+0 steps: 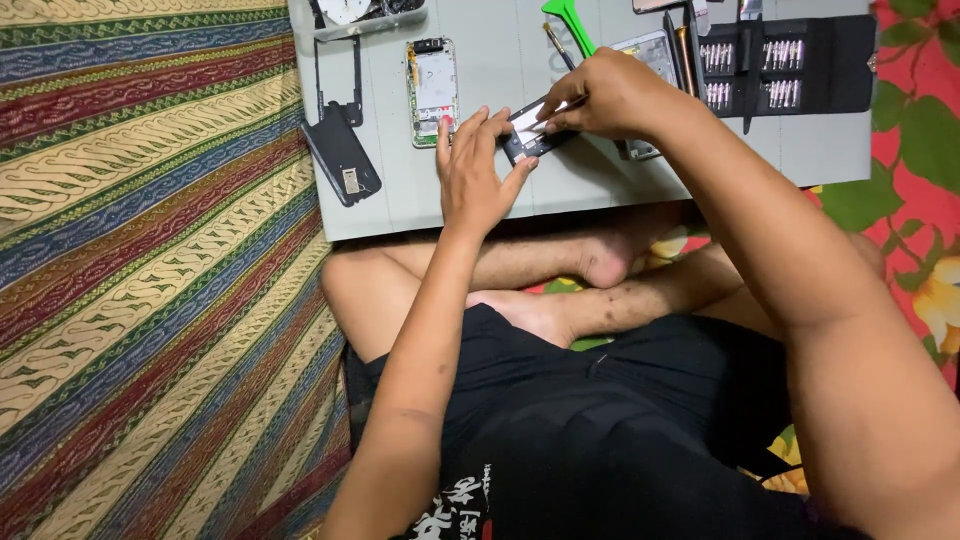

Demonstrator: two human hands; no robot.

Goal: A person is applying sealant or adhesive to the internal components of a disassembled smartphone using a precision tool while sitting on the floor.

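Both hands (535, 125) grip one small phone part (528, 135); two opened phones (433, 88) alongside.

head cam, looking steeply down, close over lap & grey mat (600, 190)

Both hands, left hand (478, 175) and right hand (608, 95), on a small dark phone part (527, 137) over a grey mat (600, 170).

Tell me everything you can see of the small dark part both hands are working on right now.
The small dark part is a flat, roughly rectangular piece, black around the edges with a pale, whitish panel on its upper face; it looks like plastic or glass, though I cannot tell which. It lies tilted diagonally on the grey work mat. The left hand steadies its near end with spread fingertips, and the right hand pinches its far end from above, covering much of it. Finer details are hidden.
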